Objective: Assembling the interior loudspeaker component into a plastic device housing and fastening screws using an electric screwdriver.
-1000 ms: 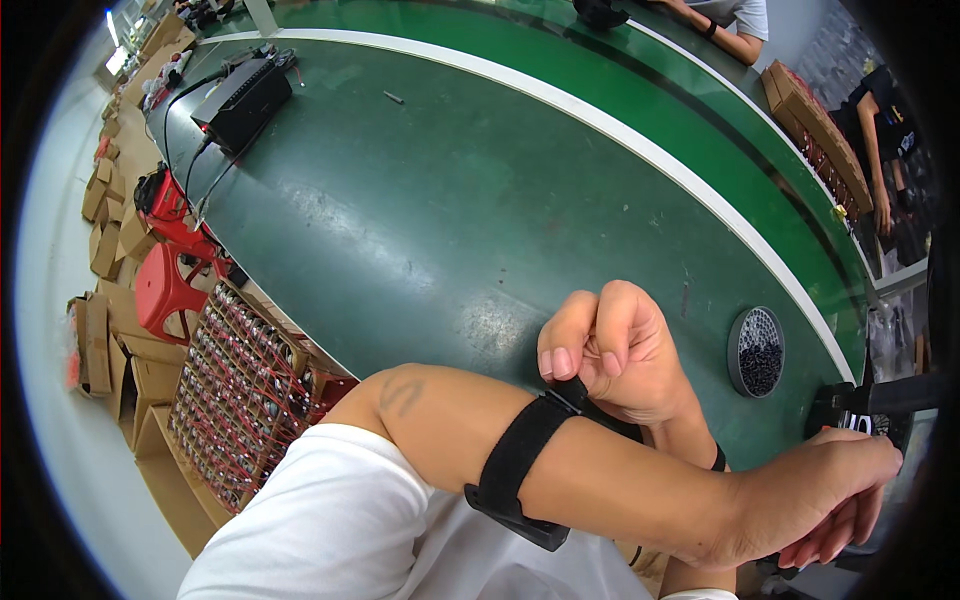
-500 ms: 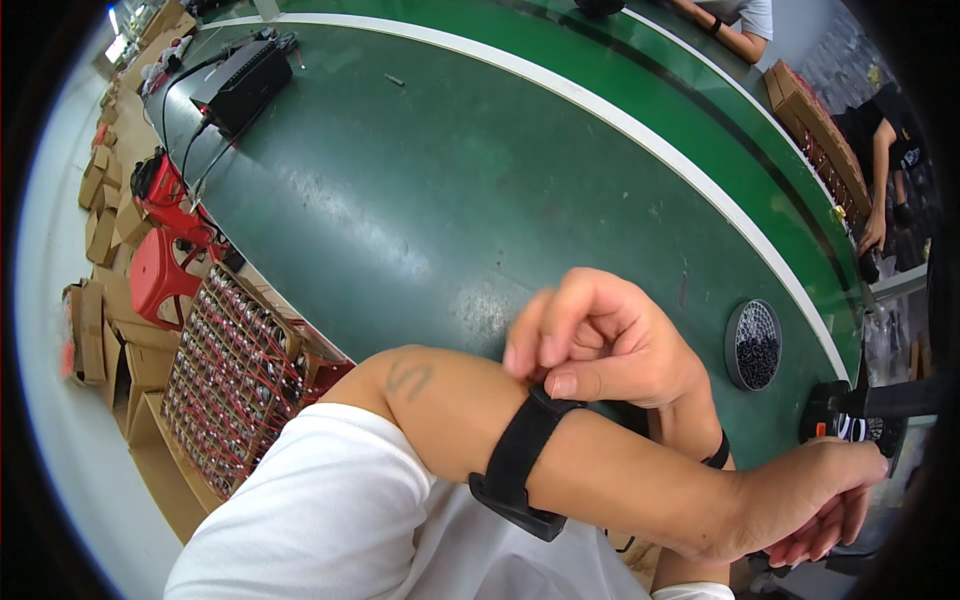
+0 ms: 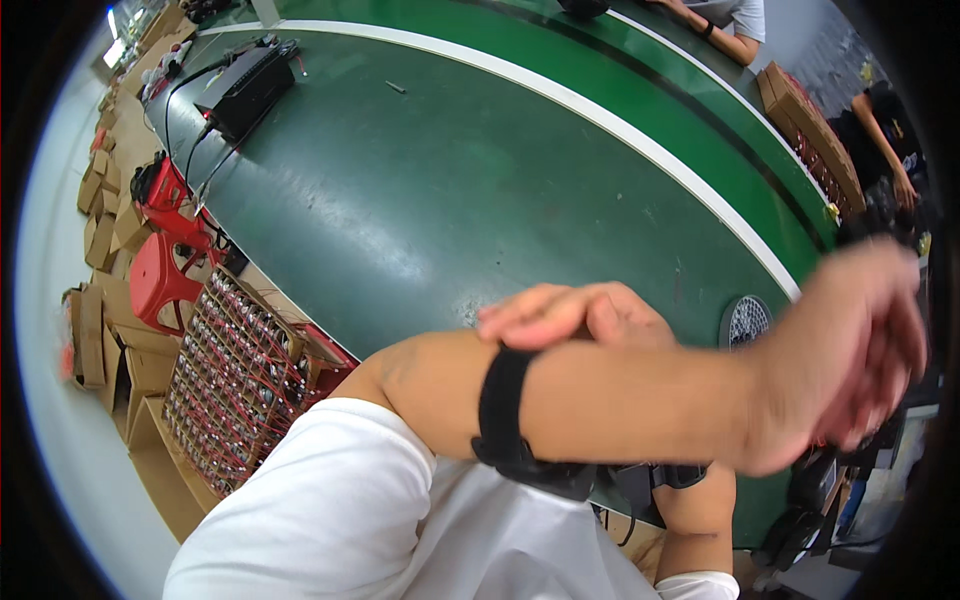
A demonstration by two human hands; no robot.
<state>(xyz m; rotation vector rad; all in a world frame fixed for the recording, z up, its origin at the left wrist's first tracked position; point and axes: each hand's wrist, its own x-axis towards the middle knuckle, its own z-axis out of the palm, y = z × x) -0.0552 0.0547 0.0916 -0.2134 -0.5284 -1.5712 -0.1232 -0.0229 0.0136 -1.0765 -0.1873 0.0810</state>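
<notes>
My left arm crosses the view from the lower left. My left hand (image 3: 845, 345), smeared by motion at the far right, has loosely bent fingers and nothing visible in it. A black strap (image 3: 503, 400) with a dark module (image 3: 545, 475) on its underside circles my left forearm. My right hand (image 3: 585, 312) lies behind that forearm, its visible fingers fairly flat against the skin at the strap's upper end. The thumb and palm are mostly hidden by the left forearm. Another black strap (image 3: 682, 476) sits on my right forearm.
On the green table (image 3: 400, 190) are a black power box (image 3: 245, 90) with cables and a round dish (image 3: 745, 322) of small dark pieces, partly covered by my arm. At left stand a red stool (image 3: 158, 280) and a carton of wired parts (image 3: 235, 375). People work across the table.
My left forearm has risen and turned, its hand moving up at the right. My right hand's fingers went from curled near the strap to flatter against the forearm.
</notes>
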